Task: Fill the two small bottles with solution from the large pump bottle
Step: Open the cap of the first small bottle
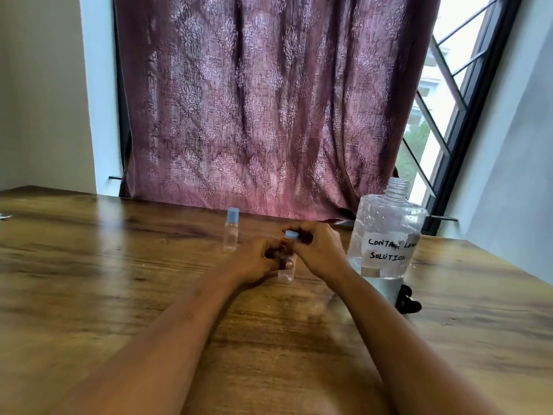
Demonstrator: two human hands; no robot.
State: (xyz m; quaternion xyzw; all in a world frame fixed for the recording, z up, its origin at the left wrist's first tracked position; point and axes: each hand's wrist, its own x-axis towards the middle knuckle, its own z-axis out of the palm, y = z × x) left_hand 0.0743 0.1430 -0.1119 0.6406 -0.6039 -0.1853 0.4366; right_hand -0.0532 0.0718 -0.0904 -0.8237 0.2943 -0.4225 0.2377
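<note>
Place: it looked like a home room.
Table: a wood-grain table (119, 280) filled the foreground.
Window: a patterned maroon curtain (263, 100) hung at 12 o'clock, a barred window (449, 94) at 2 o'clock.

Both hands are covering most of the near small bottle (286, 272), and the big bottle's label (389, 250) is blurring out mid-word.

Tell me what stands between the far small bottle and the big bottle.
In the head view: the near small bottle, gripped by both hands.
</note>
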